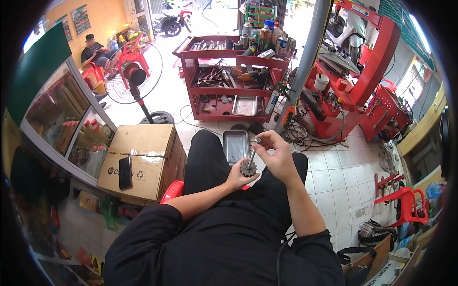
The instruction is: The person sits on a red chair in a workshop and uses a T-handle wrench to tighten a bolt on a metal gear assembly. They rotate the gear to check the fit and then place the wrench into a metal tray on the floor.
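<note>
Toothed sprocket point(247, 168), small and dark, sits in your left hand point(236, 178) in front of you, above your lap and between your thighs. Your left fingers are closed around its edge. Your right hand point(280, 157) pinches a slim metal rod point(252, 156) near its round upper end, thumb against fingers. The rod stands at a slight tilt, its lower end at the sprocket's middle; you cannot tell from here whether it passes through.

Just beyond your hands, a shallow metal tray point(235, 146) lies on the tiled floor between your knees. You sit on a red plastic seat point(171, 191), its edge showing by your left hip. To your left stands a cardboard box point(157, 157) with a dark phone point(125, 172) on top, and behind it a standing fan point(132, 74). Ahead is a red tool cart point(211, 62) with tools and cans on its shelves; a grey post point(304, 64) rises to its right.
</note>
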Tool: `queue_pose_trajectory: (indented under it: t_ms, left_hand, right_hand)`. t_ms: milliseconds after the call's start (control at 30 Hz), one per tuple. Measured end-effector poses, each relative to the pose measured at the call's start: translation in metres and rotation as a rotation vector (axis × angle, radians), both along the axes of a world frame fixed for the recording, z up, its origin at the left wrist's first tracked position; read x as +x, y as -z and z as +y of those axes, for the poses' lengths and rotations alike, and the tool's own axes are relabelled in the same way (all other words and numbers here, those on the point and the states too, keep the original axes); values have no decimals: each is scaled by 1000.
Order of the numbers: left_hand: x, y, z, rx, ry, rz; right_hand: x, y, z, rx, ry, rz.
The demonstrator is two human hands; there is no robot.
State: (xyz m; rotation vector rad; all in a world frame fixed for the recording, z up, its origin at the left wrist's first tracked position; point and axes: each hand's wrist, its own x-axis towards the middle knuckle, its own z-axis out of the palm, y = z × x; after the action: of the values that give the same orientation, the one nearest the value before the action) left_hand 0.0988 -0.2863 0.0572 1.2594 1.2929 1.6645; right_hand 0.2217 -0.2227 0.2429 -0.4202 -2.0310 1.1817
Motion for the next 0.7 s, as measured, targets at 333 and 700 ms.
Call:
queue_pose_trajectory:
  t_ms: [333,700]
  left_hand:
    - [-2,1,1,14,-4,23]
    - [0,2,3,14,-29,20]
  right_hand:
    - [-1,3,1,13,6,-30]
    - [51,-87,-26,421,227,636]
